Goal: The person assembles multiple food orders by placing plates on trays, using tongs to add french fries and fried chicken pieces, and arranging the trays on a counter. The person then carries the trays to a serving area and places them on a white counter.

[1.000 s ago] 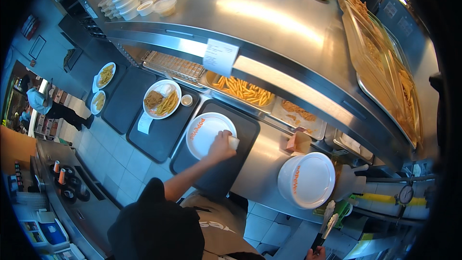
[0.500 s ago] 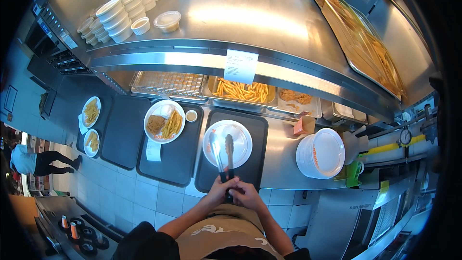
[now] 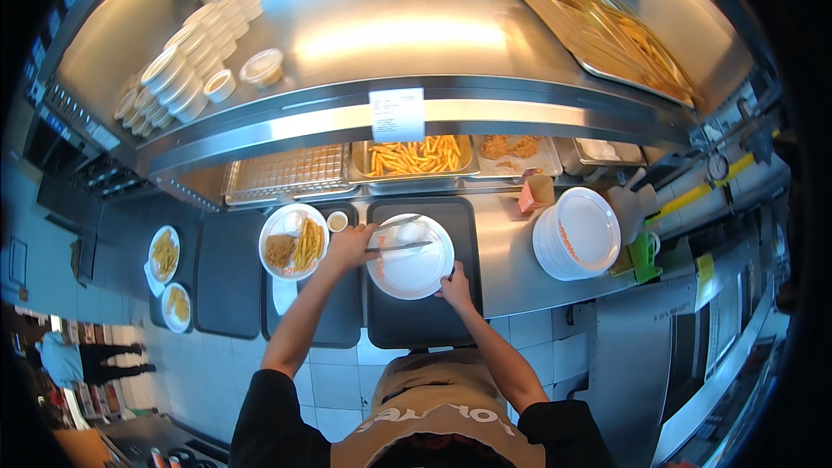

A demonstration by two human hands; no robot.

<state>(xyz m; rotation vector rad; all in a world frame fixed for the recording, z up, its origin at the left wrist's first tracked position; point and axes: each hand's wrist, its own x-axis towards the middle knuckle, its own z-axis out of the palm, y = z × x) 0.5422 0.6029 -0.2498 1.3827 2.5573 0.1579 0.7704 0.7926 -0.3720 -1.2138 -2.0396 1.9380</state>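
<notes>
My left hand [image 3: 348,248] is closed around the handle end of metal tongs [image 3: 406,247], whose two arms lie spread over a white round plate [image 3: 416,282]. A pale patch shows between the arms; whether it is food or glare I cannot make out. With my right hand [image 3: 454,288] I grip that plate's lower right rim. Under the plate is a dark tray [image 3: 425,325]. Just left of my left hand are a small cup [image 3: 337,222] and a plate [image 3: 270,268] bearing fries, brown food and a white mound.
Behind are a pan of fries [image 3: 416,156], fried chicken [image 3: 511,147] and a wire rack [image 3: 290,173]. A plate stack [image 3: 589,230] and a red carton [image 3: 536,194] stand right. Lidded cups [image 3: 191,48] fill the upper shelf's left. A receipt [image 3: 397,114] hangs from its edge. Far left, a person [image 3: 87,364] stands.
My hands have parted from near my body. The left carried the tongs forward and turned them sideways over the plate; the right took hold of the plate's rim. The view has shifted slightly.
</notes>
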